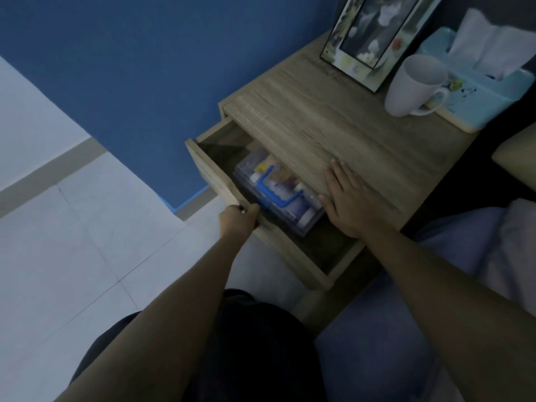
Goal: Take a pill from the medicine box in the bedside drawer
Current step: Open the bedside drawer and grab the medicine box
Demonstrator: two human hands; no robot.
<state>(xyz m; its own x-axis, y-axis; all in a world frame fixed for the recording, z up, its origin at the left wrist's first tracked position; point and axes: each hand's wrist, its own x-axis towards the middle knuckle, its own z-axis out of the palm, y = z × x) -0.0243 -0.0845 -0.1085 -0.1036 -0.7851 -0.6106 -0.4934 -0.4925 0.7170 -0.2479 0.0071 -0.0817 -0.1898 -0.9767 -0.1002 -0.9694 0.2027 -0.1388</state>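
Observation:
The wooden bedside drawer (211,175) stands pulled partway out of the bedside table (333,134). Inside it lies a clear medicine box (290,207) with a blue handle and several small bottles and packets showing through its lid; the table top hides its far side. My left hand (239,220) is curled over the top edge of the drawer front, gripping it. My right hand (346,198) lies flat, fingers together, on the table top at its front edge, just right of the box.
On the table top stand a white mug (412,85), a black-framed picture (374,33) and a light blue tissue box (478,91). A blue wall (130,68) is behind, pale floor tiles (72,242) to the left, and bedding (478,256) to the right.

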